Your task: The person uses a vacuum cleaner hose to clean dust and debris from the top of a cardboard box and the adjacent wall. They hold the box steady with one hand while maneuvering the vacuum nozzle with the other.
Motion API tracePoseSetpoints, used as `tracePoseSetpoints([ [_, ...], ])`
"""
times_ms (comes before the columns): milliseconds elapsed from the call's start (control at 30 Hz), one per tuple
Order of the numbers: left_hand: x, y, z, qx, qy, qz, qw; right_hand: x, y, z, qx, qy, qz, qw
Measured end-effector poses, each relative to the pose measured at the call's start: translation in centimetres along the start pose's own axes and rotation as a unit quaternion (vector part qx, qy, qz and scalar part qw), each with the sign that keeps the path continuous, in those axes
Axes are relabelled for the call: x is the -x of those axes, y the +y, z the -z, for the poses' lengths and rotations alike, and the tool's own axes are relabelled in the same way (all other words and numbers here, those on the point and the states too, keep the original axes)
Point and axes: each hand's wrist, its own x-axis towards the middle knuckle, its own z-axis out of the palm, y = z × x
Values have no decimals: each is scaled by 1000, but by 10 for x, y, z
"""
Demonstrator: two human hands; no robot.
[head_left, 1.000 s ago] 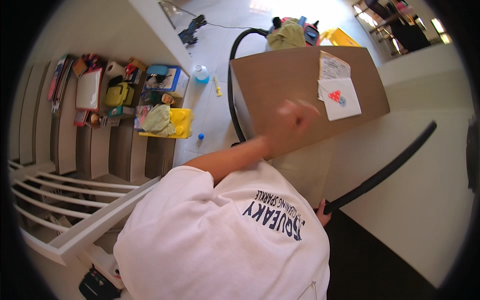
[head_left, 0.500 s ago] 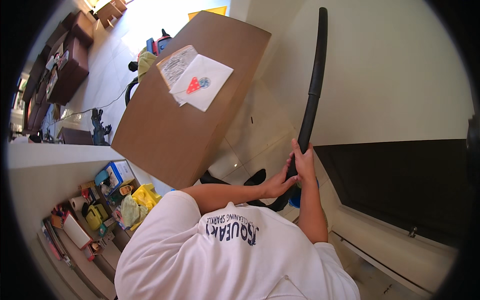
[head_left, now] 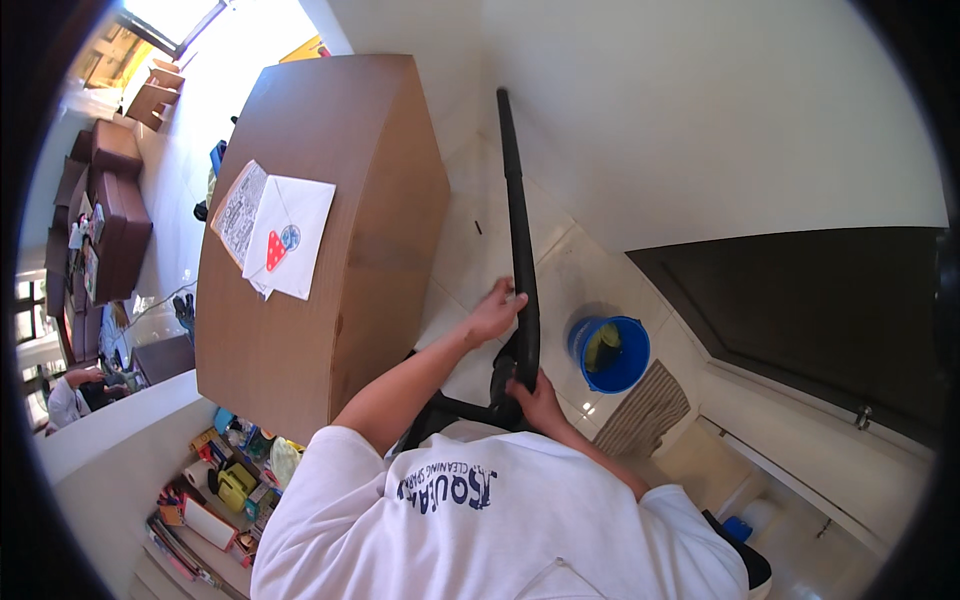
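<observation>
A long black vacuum cleaner tube (head_left: 520,230) slants away from my body, its far end near the foot of the white wall. My left hand (head_left: 497,312) is on the tube's middle from the left side, thumb against it and fingers partly hidden behind. Lower down, close to my shirt, my right hand (head_left: 540,402) wraps around the near end of the tube. A bent black hose (head_left: 470,408) shows beside it, partly covered by my arm and shirt.
A brown wooden table (head_left: 290,120) bearing papers (head_left: 305,235) stands left. On the tiled floor to the right are a blue bucket (head_left: 620,383) with a yellow-green cloth inside and a striped mat (head_left: 645,408). Cluttered shelves (head_left: 215,500) lie lower left; a dark door panel (head_left: 800,330) is right.
My left hand has gone farther up the tube, and my right hand has slid to its near end. The tube's far end is lower and farther left. The bucket has come into fuller view.
</observation>
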Motion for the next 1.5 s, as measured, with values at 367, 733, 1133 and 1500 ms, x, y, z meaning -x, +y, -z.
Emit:
tracePoseSetpoints([
  [367,-7,177,199,-489,567,-214,627,-190,-28,49,-158,88,-105,978],
  [733,-21,166,198,-521,507,-92,681,-263,-38,49,-131,76,-70,986],
  [1133,-23,166,197,-524,512,-92,675,-321,-111,4,-81,40,-98,991],
  [1500,-25,166,196,-529,521,-89,664,-261,-112,-4,-55,-51,-163,984],
])
